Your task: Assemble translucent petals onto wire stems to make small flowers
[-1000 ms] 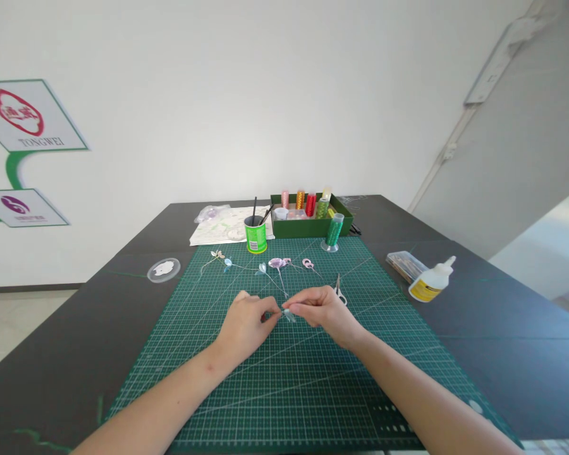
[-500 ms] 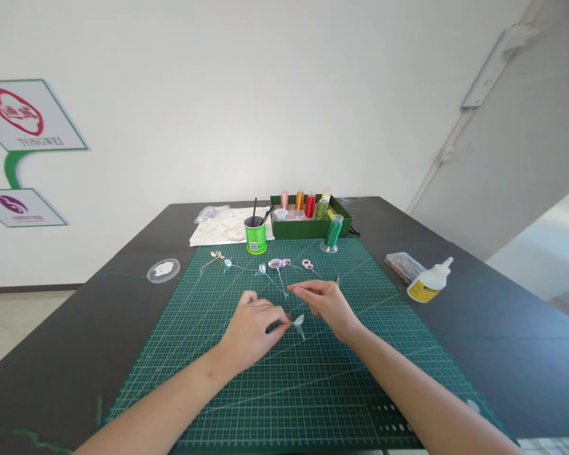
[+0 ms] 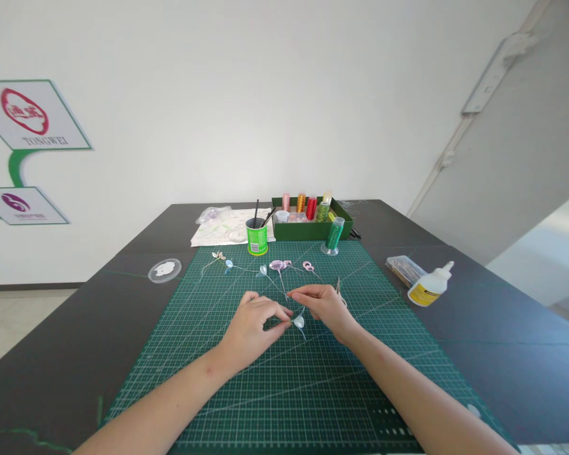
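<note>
Between the thumb and fingers of my left hand [image 3: 258, 325] is the stem end of a small pale blue flower [image 3: 299, 322], its petals pointing right. My right hand [image 3: 325, 306] is pinched just above and to the right; whatever lies in its fingertips is too fine to make out, perhaps thread. Beyond the hands on the green cutting mat [image 3: 246, 404] lie a purple flower [image 3: 277, 266] on a wire stem, a pale blue one [image 3: 263, 270], another blue one [image 3: 229, 264] and a cream one [image 3: 218, 256]. Scissors [image 3: 340, 292] lie partly hidden behind my right hand.
A green can [image 3: 256, 237] holds dark-handled tools. Behind it, a green box [image 3: 308, 231] holds several thread spools. A green spool [image 3: 334, 234] stands in front. To the right are a glue bottle [image 3: 429, 287] and a clear case [image 3: 405, 269]; a round lid [image 3: 165, 270] lies left.
The pale blue flower has turned in my left fingers, so its petals face differently. My right hand has shifted slightly left and down, uncovering more of the scissors.
</note>
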Demonstrator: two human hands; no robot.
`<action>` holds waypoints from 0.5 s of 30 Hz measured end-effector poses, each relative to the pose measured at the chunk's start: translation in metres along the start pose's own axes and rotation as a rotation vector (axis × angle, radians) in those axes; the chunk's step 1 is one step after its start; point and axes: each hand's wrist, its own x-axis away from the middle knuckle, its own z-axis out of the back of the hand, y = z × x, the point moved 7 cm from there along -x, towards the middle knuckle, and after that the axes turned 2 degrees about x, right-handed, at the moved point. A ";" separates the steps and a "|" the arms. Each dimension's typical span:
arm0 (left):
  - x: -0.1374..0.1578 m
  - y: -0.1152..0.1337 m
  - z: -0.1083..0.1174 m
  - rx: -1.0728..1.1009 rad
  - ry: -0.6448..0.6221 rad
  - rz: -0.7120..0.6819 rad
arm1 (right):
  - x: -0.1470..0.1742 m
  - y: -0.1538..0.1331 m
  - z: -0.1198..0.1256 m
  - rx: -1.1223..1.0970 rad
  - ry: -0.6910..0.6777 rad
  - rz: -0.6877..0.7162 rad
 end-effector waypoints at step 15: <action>-0.003 0.000 0.007 0.086 0.058 0.071 | -0.005 0.011 -0.005 -0.009 -0.057 0.002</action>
